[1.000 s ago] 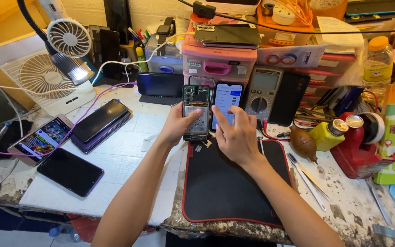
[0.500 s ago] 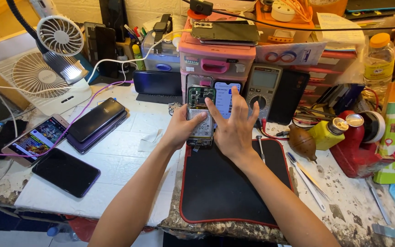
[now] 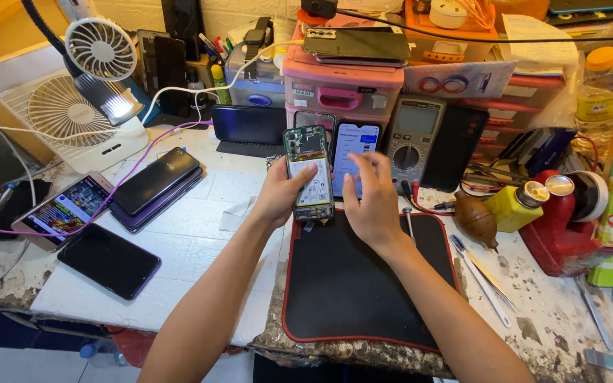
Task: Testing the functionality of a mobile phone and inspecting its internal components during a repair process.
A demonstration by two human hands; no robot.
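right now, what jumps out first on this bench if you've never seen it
At centre, the left hand holds up an opened phone with its circuit board bare, above a black mat; the right hand hovers beside it, before a lit phone. On the left stand two white fans, with three phones lying flat below them.

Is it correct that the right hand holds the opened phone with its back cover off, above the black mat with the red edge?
Not quite: the left hand holds the opened phone, as the head view shows. The right hand is beside it with fingers spread, above the black mat.
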